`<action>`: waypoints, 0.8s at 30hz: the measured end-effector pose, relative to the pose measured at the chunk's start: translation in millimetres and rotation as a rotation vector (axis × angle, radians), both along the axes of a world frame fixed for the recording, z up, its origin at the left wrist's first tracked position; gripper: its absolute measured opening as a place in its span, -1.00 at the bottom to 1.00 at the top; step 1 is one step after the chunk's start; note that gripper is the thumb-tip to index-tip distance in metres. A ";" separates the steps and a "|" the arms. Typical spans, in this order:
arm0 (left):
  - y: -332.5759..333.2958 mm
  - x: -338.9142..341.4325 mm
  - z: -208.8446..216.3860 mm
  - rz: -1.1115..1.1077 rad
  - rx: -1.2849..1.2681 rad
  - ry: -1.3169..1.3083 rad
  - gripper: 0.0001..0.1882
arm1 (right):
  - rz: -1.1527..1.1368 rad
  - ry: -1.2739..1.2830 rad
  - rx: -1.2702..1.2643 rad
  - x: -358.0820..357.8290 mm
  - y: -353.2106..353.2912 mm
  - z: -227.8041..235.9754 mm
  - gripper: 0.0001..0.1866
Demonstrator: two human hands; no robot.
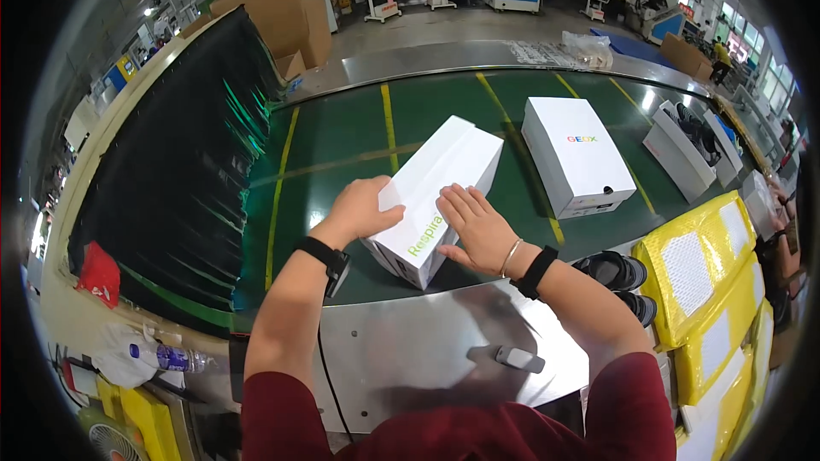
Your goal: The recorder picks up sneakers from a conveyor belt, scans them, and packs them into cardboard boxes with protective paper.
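Centrally in the frame, a white shoebox [436, 179] lies aslant on the green belt [342, 132]. It looks like smooth card: probably fairly light, stiff along the edges, dentable mid-panel and slightly slippery, so opposite long sides seem the best hold. The right hand [480, 229] lies flat, fingers extended; the left hand [363, 212] touches the left edge, its grip unclear. Right of centre sits another white box [576, 154].

Green lettering [425, 236] on the left white box [434, 172], kinda rainbow letters [582, 139] on the closed box [571, 164] beside it.
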State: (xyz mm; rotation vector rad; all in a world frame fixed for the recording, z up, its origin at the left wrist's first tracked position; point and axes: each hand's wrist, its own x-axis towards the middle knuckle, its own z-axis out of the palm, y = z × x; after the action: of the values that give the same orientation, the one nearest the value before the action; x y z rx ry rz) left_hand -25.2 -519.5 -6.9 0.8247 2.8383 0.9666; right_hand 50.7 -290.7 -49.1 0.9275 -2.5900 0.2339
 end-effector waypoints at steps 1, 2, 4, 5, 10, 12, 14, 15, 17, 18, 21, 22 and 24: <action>-1.8 -5.4 -1.8 0.011 -0.047 0.066 -0.55 | 0.008 -0.001 0.001 0.2 -0.2 0.9 -0.28; -3.7 -8.6 -2.8 0.022 -0.095 0.135 -0.58 | 0.012 -0.001 0.005 0.2 -0.9 1.4 -0.28; -5.4 -13.6 -3.5 0.008 -0.100 0.138 -0.60 | -0.007 -0.012 0.000 2.1 -2.3 2.1 -0.28; -5.8 -16.1 -3.0 0.018 -0.164 0.188 -0.61 | -0.015 -0.008 0.005 4.9 -0.3 1.3 -0.28; -35.2 -38.3 -18.1 0.108 -0.214 0.285 -0.63 | -0.174 -0.028 0.148 46.0 17.9 0.5 -0.21; -55.3 -44.5 -20.4 0.298 -0.070 0.272 -0.64 | -0.295 -0.232 0.305 64.2 27.4 12.2 -0.12; -79.9 -48.9 -21.8 0.401 -0.035 0.293 -0.65 | -0.288 -0.376 0.243 74.9 35.3 15.0 -0.05; -86.4 -49.2 -19.7 0.441 -0.017 0.283 -0.65 | -0.249 -0.227 0.307 80.2 36.0 20.8 -0.03; -109.3 -45.7 -19.1 0.529 0.039 0.273 -0.66 | -0.111 -0.046 0.464 77.6 32.3 23.4 -0.08; -119.0 -39.0 -19.5 0.520 0.167 0.263 -0.68 | -0.122 -0.049 0.454 72.1 32.0 13.1 -0.08; -165.5 -20.0 -38.9 0.574 0.401 0.211 -0.72 | -0.045 -0.153 0.273 36.4 31.8 -28.5 -0.53; -178.4 -9.9 -44.4 0.597 0.434 0.116 -0.72 | -0.164 -0.320 0.324 24.4 29.4 -29.6 -0.77; -185.6 24.2 -43.9 0.571 0.577 -0.006 -0.77 | -0.211 -0.339 0.279 1.5 34.6 -44.0 -0.82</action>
State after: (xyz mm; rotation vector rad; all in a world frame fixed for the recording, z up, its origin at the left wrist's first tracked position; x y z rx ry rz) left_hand -1.0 -705.0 -50.8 -0.0221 2.8581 1.8946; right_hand 52.2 -256.1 -93.1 0.7453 -3.0684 -0.0341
